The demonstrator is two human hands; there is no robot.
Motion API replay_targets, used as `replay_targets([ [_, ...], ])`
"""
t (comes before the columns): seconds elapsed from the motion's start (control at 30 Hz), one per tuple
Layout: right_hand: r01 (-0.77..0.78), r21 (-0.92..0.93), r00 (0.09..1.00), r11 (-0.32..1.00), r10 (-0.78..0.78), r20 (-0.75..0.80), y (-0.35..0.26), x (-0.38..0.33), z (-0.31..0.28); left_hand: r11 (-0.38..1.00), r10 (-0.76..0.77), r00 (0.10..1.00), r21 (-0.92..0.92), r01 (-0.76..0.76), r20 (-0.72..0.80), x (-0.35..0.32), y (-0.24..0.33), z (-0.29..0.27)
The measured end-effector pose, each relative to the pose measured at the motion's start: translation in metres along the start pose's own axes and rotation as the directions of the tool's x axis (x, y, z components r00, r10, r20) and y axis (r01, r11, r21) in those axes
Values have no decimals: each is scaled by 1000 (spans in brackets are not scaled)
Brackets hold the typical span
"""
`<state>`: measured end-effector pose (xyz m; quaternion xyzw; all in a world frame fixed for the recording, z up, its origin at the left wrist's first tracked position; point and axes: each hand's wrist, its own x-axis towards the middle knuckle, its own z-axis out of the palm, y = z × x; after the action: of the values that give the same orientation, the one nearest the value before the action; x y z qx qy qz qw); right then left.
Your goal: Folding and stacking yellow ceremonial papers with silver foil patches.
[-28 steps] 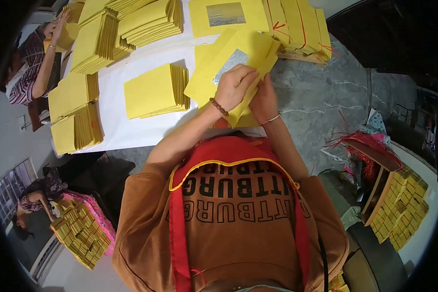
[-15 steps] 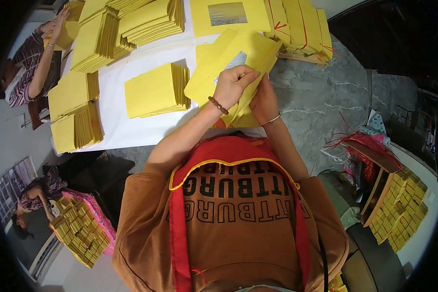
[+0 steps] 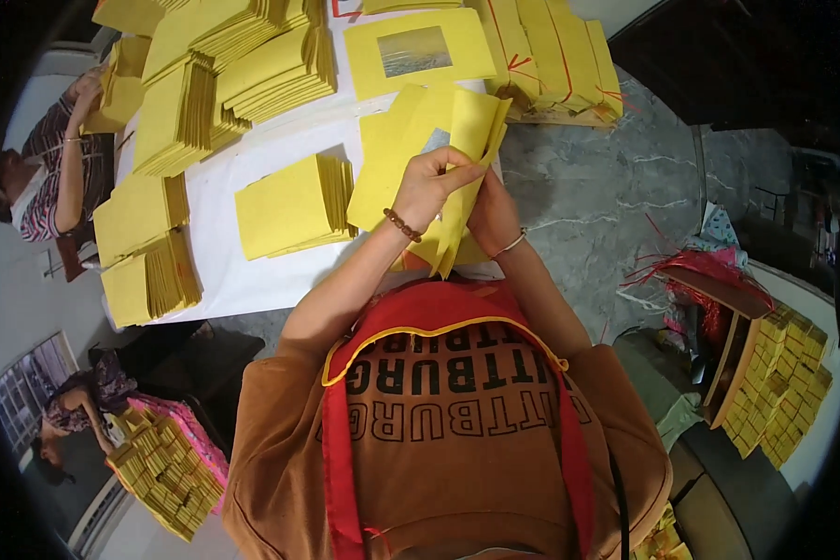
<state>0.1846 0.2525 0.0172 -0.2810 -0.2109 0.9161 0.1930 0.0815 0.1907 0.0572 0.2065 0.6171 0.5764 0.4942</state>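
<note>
Yellow paper sheets [image 3: 420, 149], a fanned bunch, held up over the near edge of the counter [image 3: 280, 280], just right of a flat yellow stack [image 3: 289, 205]. Left hand [image 3: 429, 187] fingers [image 3: 462, 166] curled narrow, pinching the top edges of the sheets; beaded bracelet at wrist, forearm bare, angling up from lower left. Right hand [image 3: 493, 215] sits behind and under the bunch, fingers hidden by paper, grip can't be told; thin bangle at wrist, forearm coming up from lower right. Both elbows bent, hands touching each other. More yellow stacks [image 3: 233, 65] across the white counter. Another person's arm [image 3: 70, 177] at far left edge.
</note>
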Motion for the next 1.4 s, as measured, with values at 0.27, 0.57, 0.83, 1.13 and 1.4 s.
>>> replay_targets([
  [0.27, -23, -20, 999, 1000, 22, -50, -8, -8, 15, 985, 142, 986, -107, -133, 82, 6, -14, -6],
  [0.57, -46, 6, 998, 999, 47, -35, -3, -4, 5, 991, 137, 989, 7, -137, 48, 2, -5, -3],
  [0.83, -48, 36, 994, 998, 51, -93, -3, -4, 2, 969, 239, 949, -14, -247, -204, 1, -7, -12],
  [1.13, -36, -58, 999, 998, 37, 9, 0, -5, 2, 847, 363, 932, 411, -337, 14, -23, 2, 9],
  [1.4, 1, -132, 996, 991, 11, 90, 6, 2, -7, 802, 452, 889, 467, -372, -70, -31, 3, 15],
])
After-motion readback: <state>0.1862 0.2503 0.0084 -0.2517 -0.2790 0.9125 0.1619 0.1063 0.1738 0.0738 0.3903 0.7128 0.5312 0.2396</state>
